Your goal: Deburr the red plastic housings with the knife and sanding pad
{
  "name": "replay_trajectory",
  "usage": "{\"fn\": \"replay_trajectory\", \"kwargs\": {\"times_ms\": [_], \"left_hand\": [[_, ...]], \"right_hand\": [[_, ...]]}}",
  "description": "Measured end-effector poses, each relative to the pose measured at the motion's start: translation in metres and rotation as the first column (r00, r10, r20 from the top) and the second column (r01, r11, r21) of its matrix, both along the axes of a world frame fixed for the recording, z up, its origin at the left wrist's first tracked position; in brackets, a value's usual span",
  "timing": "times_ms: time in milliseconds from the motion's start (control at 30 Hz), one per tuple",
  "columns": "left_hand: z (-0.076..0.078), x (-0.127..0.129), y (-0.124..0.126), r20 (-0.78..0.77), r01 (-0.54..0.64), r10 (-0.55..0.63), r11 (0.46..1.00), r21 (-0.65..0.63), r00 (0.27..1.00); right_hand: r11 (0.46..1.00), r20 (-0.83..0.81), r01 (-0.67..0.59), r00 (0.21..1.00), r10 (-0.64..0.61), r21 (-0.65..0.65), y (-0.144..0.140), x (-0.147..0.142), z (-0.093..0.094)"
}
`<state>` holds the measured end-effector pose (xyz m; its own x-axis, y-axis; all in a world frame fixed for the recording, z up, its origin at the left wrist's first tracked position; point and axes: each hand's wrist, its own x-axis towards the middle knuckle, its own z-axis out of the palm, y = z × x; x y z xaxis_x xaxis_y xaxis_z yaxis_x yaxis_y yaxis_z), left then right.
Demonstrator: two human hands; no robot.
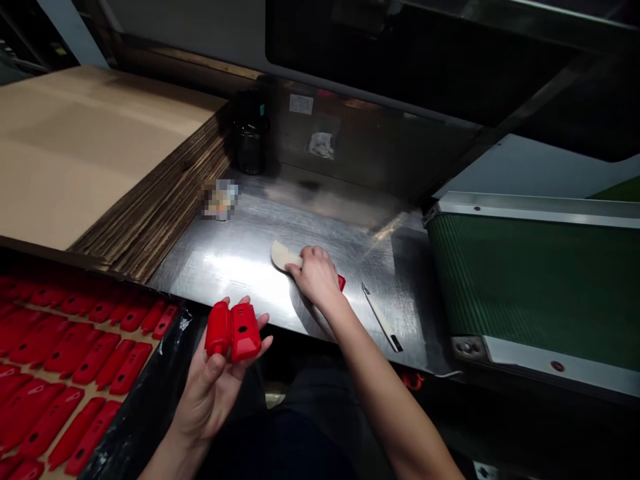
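My left hand (213, 380) is raised palm up in front of the steel table (240, 260) and holds two red plastic shells (233, 330) side by side. My right hand (316, 275) rests on the table, closed over a pale flat piece (281, 255) that sticks out to its left. A bit of red plastic (341, 283) shows at the right side of that hand; what it belongs to is hidden.
A slim craft knife (381, 317) lies on the table right of my right hand. Rows of red shells (70, 373) fill a tray at lower left. A cardboard stack (95, 153) sits at left, a dark cup (250, 137) behind, a green conveyor belt (530, 287) at right.
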<state>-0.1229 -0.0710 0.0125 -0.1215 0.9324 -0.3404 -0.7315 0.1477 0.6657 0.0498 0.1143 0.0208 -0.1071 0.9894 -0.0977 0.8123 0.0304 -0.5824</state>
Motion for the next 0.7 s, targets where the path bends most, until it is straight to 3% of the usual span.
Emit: {"fn": "replay_trajectory", "kwargs": {"times_ms": [100, 167, 233, 300, 367, 433, 467, 500, 567, 700], "left_hand": [[0.001, 0.004, -0.001, -0.018, 0.002, -0.002, 0.999, 0.033, 1.000], [-0.002, 0.004, -0.003, -0.062, 0.015, -0.012, 0.998, 0.054, 0.998], [-0.007, 0.003, -0.003, -0.065, 0.080, -0.076, 0.995, 0.058, 0.995], [-0.014, 0.002, -0.001, -0.044, 0.212, -0.210, 0.975, 0.069, 0.977], [-0.021, 0.005, 0.005, -0.060, 0.344, -0.340, 0.935, 0.089, 0.939], [-0.028, 0.012, 0.011, -0.117, 0.420, -0.409, 0.904, 0.086, 0.905], [-0.031, 0.017, 0.013, -0.147, 0.440, -0.427, 0.895, 0.077, 0.893], [-0.034, 0.024, 0.015, -0.171, 0.452, -0.437, 0.890, 0.063, 0.883], [-0.038, 0.037, 0.015, -0.199, 0.448, -0.433, 0.894, 0.034, 0.879], [-0.048, 0.055, 0.002, -0.235, 0.415, -0.416, 0.908, -0.056, 0.879]], "right_hand": [[0.999, -0.109, 0.030, 0.994, -0.032, -0.022, -0.020, 0.000, 0.000], [0.990, -0.256, -0.082, 0.965, 0.050, -0.115, -0.055, 0.000, 0.000], [0.937, -0.432, -0.273, 0.888, 0.159, -0.217, -0.097, 0.001, -0.002], [0.872, -0.683, -0.392, 0.724, 0.096, -0.293, -0.135, 0.002, -0.007], [0.839, -0.878, -0.406, 0.451, -0.161, -0.362, -0.160, 0.004, -0.014], [0.857, -0.904, -0.297, 0.223, -0.365, -0.420, -0.171, 0.007, -0.022], [0.880, -0.898, -0.208, 0.205, -0.389, -0.428, -0.173, 0.010, -0.026], [0.904, -0.892, -0.110, 0.250, -0.378, -0.414, -0.174, 0.013, -0.030], [0.940, -0.848, 0.023, 0.425, -0.317, -0.339, -0.176, 0.020, -0.034], [0.972, -0.620, 0.083, 0.758, -0.204, -0.218, -0.197, 0.036, -0.040]]}}
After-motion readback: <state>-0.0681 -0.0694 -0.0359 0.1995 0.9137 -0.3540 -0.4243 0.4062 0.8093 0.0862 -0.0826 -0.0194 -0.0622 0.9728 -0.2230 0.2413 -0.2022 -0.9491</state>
